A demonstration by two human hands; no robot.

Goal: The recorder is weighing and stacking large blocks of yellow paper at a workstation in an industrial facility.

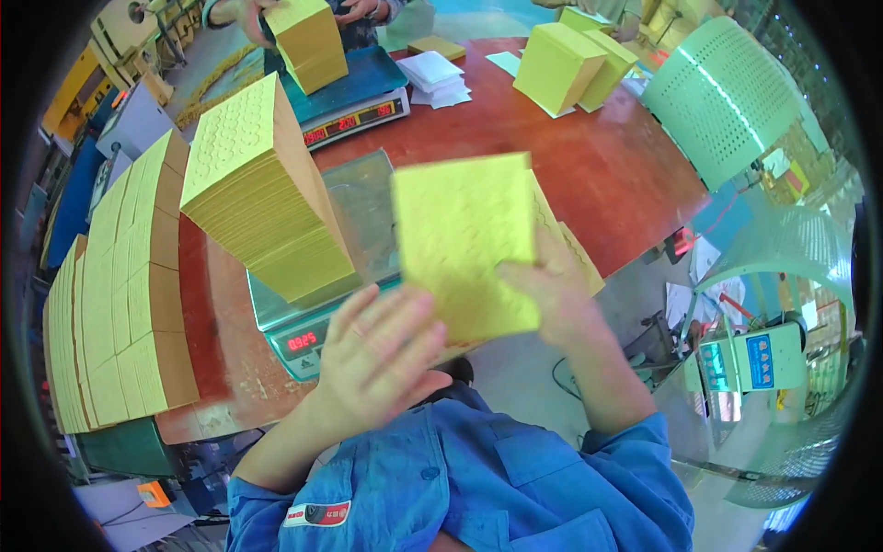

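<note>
This is a workshop or small factory floor, arranged around a red table (pixel 607 166). Two digital scales (pixel 372 202) stand on the table, and tall stacks of yellow sheets (pixel 124 304) line its left end. Beyond its far edge, a co-worker's hand (pixel 246 17) grips another block. Perforated green metal guards (pixel 722 101) and a pale machine housing (pixel 754 359) stand right of the table; a blue work jacket (pixel 460 451) shows at its near side.

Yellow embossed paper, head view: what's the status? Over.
Right hand gripping yellow embossed paper. Left hand open near its lower-left corner. Tall yellow stack occupying front digital scale.
</note>
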